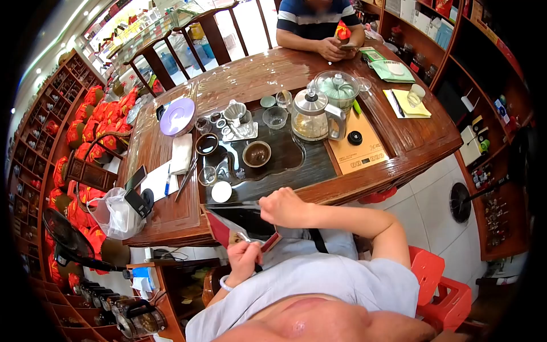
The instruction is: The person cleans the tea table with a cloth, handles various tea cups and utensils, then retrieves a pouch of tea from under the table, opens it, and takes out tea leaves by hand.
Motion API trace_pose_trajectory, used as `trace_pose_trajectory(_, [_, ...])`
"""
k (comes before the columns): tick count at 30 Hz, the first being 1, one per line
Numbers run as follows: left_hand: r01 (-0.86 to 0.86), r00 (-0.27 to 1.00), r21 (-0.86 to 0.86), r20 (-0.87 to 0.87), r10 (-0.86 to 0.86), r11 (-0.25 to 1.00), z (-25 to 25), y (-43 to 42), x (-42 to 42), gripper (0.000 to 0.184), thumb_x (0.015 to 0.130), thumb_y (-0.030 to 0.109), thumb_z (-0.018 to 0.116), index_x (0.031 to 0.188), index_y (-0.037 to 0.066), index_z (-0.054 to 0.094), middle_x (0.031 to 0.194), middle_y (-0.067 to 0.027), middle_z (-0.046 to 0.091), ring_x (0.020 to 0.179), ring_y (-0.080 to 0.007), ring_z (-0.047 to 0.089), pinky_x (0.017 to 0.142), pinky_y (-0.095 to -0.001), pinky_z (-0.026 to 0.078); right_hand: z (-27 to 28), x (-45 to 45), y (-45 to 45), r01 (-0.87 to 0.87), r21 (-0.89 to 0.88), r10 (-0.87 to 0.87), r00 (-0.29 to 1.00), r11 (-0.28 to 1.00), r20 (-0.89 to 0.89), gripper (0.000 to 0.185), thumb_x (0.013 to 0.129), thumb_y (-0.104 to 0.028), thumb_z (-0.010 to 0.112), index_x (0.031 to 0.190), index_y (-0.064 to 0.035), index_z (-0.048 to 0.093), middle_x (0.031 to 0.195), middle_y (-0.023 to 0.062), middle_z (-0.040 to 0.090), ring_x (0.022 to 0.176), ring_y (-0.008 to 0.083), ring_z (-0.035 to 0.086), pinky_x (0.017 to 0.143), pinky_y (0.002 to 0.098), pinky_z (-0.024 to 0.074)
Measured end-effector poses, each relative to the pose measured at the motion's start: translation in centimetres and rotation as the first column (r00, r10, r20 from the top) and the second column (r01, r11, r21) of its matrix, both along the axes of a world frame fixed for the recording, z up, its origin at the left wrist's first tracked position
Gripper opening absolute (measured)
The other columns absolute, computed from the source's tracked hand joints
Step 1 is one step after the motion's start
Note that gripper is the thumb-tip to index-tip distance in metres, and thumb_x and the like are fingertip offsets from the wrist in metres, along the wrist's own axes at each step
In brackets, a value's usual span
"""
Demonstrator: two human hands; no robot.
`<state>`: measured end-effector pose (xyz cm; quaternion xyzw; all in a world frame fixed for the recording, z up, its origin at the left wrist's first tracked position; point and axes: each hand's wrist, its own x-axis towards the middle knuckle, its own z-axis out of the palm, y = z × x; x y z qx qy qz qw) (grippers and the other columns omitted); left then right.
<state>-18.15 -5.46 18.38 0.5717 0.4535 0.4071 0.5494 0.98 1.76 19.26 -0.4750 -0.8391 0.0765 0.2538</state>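
Note:
Over the near table edge I hold a red-sided pouch (219, 226) with a dark, glossy inner face. My right hand (285, 206) is closed on its upper right edge, fingers curled inward. Lower left, my left hand (244, 259), with a pale bracelet at the wrist, pinches the pouch's lower edge beside a small shiny silvery piece I cannot make out. The pouch's contents are hidden. Just beyond it lie a round white lid (221, 192) and a small glass cup (208, 175) on the dark tea tray (319, 171).
A brown bowl (256, 154), glass kettle (311, 117) and lidded glass pot (337, 91) stand on the tray side. Left are a white towel (182, 154), a pen (167, 181) and a plastic bag (117, 212). Across the table a person (319, 28) holds a phone.

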Motion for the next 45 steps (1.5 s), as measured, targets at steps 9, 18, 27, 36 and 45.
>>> trace_pose_trajectory(9, [0.265, 0.889, 0.423, -0.455, -0.049, 0.866, 2.2, 3.5, -0.5, 0.049, 0.069, 0.000, 0.063, 0.115, 0.006, 0.046, 0.053, -0.0060, 0.049, 0.044, -0.0156, 0.050, 0.044, -0.0257, 0.039, -0.2, -0.6, -1.1, -0.040, -0.045, 0.025, 0.956, 0.998, -0.292, 0.015, 0.069, -0.012, 0.057, 0.059, -0.0016, 0.054, 0.054, 0.0177, 0.054, 0.051, 0.0346, 0.055, 0.049, 0.0409, 0.0453])
trace_pose_trajectory(18, [0.563, 0.583, 0.332, -0.809, -0.078, 0.757, 5.1, 3.9, -2.7, 0.015, 0.070, 0.013, 0.066, 0.071, 0.007, 0.053, 0.054, -0.0107, 0.051, 0.051, -0.0284, 0.053, 0.046, -0.0353, 0.040, -0.2, 0.1, -1.2, 0.032, -0.071, -0.049, 0.967, 0.997, -0.250, 0.014, 0.072, -0.011, 0.059, 0.062, -0.0019, 0.056, 0.058, 0.0164, 0.055, 0.054, 0.0332, 0.057, 0.050, 0.0389, 0.0453])
trace_pose_trajectory(27, [0.601, 0.509, 0.306, -0.859, -0.059, 0.738, 8.2, -0.2, -4.5, 0.015, 0.066, 0.008, 0.062, 0.066, 0.006, 0.046, 0.062, -0.0091, 0.042, 0.058, -0.0244, 0.049, 0.046, -0.0329, 0.039, 1.9, 0.6, -4.8, 0.025, -0.174, -0.093, 0.913, 0.984, -0.397, 0.009, 0.069, -0.004, 0.059, 0.064, -0.0045, 0.052, 0.049, 0.0057, 0.050, 0.042, 0.0227, 0.049, 0.042, 0.0327, 0.0384])
trace_pose_trajectory(36, [0.707, 0.522, 0.327, -0.840, -0.150, 0.627, 6.4, 0.8, -3.1, 0.014, 0.060, 0.004, 0.057, 0.070, 0.003, 0.046, 0.070, -0.0103, 0.043, 0.064, -0.0227, 0.049, 0.049, -0.0306, 0.042, 4.2, 0.5, -5.2, -0.426, 0.012, 0.405, 0.849, 0.904, -0.338, 0.022, 0.064, 0.001, 0.059, 0.085, 0.0019, 0.053, 0.076, 0.0149, 0.052, 0.070, 0.0274, 0.057, 0.059, 0.0320, 0.0468])
trace_pose_trajectory(45, [0.787, 0.593, 0.490, -0.769, -0.240, 0.376, 3.8, 2.0, 4.0, 0.014, 0.065, 0.008, 0.055, 0.074, 0.004, 0.046, 0.067, -0.0087, 0.043, 0.060, -0.0217, 0.049, 0.050, -0.0315, 0.041, -1.5, -1.4, 1.5, -0.313, -0.818, 0.520, 0.854, 0.483, -0.020, 0.019, 0.075, -0.010, 0.051, 0.089, 0.0009, 0.058, 0.095, 0.0224, 0.060, 0.084, 0.0339, 0.059, 0.074, 0.0405, 0.0468])
